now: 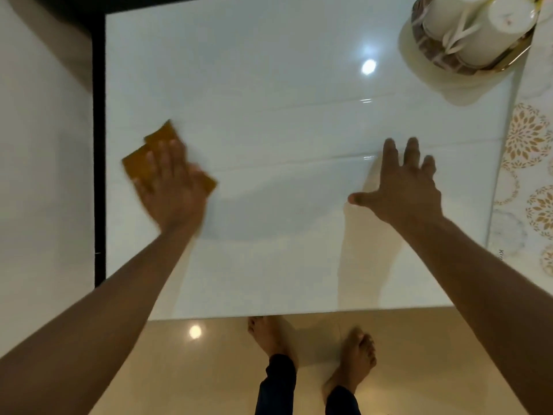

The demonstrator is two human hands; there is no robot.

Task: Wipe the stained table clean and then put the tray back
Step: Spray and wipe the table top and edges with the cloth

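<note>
A glossy white table (pixel 284 100) fills the view. My left hand (pixel 172 187) presses flat on an orange-brown cloth (pixel 136 164) near the table's left edge; the hand looks motion-blurred. My right hand (pixel 401 187) rests on the table to the right of centre, fingers spread, holding nothing. A round tray (pixel 431 53) with a brown patterned rim stands at the far right corner and carries white cups (pixel 478 28). I see no distinct stain on the surface, only reflections and faint lines.
A black edge (pixel 98 145) borders the table's left side. A white mat with gold flower patterns (pixel 529 163) lies along the right edge. My bare feet (pixel 356 351) stand on the shiny beige floor below the near table edge.
</note>
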